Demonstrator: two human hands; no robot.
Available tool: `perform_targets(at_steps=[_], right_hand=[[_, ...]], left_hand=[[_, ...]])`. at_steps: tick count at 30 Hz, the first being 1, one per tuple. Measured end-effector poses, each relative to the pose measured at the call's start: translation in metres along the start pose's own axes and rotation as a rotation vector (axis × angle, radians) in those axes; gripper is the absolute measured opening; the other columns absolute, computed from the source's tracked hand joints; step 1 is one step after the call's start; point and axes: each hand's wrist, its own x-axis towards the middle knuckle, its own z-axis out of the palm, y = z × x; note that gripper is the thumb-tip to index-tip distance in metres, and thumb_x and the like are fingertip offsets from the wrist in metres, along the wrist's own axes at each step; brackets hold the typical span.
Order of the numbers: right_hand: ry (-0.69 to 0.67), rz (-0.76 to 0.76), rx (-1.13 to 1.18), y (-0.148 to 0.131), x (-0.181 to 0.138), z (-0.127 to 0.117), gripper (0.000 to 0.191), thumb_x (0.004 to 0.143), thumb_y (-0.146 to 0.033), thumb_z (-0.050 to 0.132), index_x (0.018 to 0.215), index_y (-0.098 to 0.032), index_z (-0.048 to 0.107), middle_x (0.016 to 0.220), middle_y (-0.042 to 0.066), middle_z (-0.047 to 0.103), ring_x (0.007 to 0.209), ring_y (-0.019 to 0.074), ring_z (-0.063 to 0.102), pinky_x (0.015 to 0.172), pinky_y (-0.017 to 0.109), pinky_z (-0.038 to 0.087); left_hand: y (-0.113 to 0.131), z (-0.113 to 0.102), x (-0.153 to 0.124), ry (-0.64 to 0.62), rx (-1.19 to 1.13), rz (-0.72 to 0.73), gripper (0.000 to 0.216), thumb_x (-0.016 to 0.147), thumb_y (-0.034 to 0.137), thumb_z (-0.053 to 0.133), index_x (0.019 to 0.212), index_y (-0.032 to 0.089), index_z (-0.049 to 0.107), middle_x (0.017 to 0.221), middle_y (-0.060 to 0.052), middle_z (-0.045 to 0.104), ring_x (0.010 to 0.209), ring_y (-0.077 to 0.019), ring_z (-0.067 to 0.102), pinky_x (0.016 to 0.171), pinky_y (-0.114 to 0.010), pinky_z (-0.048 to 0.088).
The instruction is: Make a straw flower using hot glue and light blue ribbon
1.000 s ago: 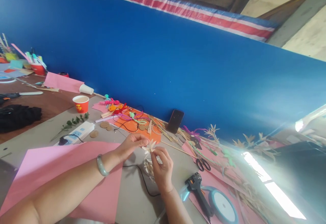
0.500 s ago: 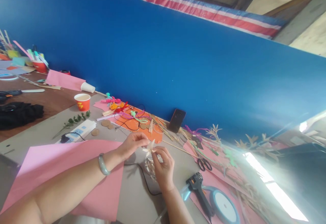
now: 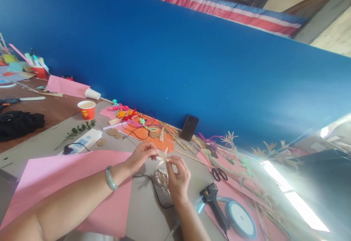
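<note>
I have a pale flower (image 3: 163,157) in the right hand (image 3: 179,180), its thumb and forefinger gripping the right side of the base, so the petals fan out just left of and above those fingertips. The left hand (image 3: 140,156) sits near, thumb and forefinger drawn together beside the flower's left petals; I can't tell whether they grip one. Both hands are raised over the middle of the worktop (image 3: 142,211), with a clear bowl (image 3: 156,176) of loose pale pieces under the flower, partly hidden from me by the right hand.

The only marking I pick out is yellow lettering on a red paper cup (image 3: 87,111) at the worktop's left edge, too blurred to read.

Counting up: one phone (image 3: 189,128) leaning by the far edge; one pair of scissors (image 3: 219,174) and one glue gun (image 3: 214,200) right of the right hand; one ribbon roll (image 3: 241,219) beside the glue gun, toward the near right corner; one power strip (image 3: 87,140) toward the left edge, with three round discs (image 3: 101,142) by its far end. One large pink sheet (image 3: 79,169) spreads toward the near left corner, under the left forearm.
</note>
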Motion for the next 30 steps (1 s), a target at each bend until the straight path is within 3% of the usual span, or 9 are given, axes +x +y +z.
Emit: perform_targets(at_steps=[7,11,21,30], right_hand=[[0.006,0.032,0.014,0.004,0.001,0.002,0.015,0.083,-0.019,0.058,0.070,-0.019,0.062,0.072,0.003,0.064,0.068,0.0162,0.062,0.064,0.027,0.049],[0.012,0.036,0.018,0.006,0.000,0.003,0.013,0.083,-0.018,0.059,0.070,-0.019,0.062,0.072,0.003,0.064,0.068,0.0162,0.061,0.064,0.028,0.049],[-0.048,0.011,0.051,-0.002,0.001,0.000,0.011,0.083,-0.016,0.057,0.077,-0.020,0.065,0.078,0.004,0.066,0.072,0.0164,0.063,0.067,0.028,0.050],[-0.042,0.050,0.045,0.000,0.001,0.001,0.011,0.081,-0.015,0.058,0.072,-0.020,0.063,0.076,0.003,0.066,0.071,0.0166,0.063,0.067,0.028,0.050]], left_hand=[[0.006,-0.001,-0.003,-0.058,0.055,0.050,0.029,0.078,0.040,0.064,0.067,0.013,0.060,0.060,-0.001,0.059,0.058,-0.0120,0.052,0.062,-0.025,0.041],[0.007,-0.002,-0.006,-0.127,0.156,0.085,0.029,0.074,0.040,0.070,0.068,0.014,0.058,0.062,0.000,0.059,0.060,-0.0117,0.053,0.063,-0.025,0.040],[0.009,-0.001,-0.003,-0.035,0.241,0.130,0.025,0.082,0.031,0.060,0.062,0.015,0.057,0.057,0.000,0.058,0.058,-0.0116,0.052,0.063,-0.025,0.041],[0.009,-0.001,-0.003,-0.028,0.248,0.122,0.028,0.082,0.037,0.061,0.065,0.014,0.057,0.058,0.000,0.057,0.058,-0.0113,0.052,0.061,-0.024,0.041]])
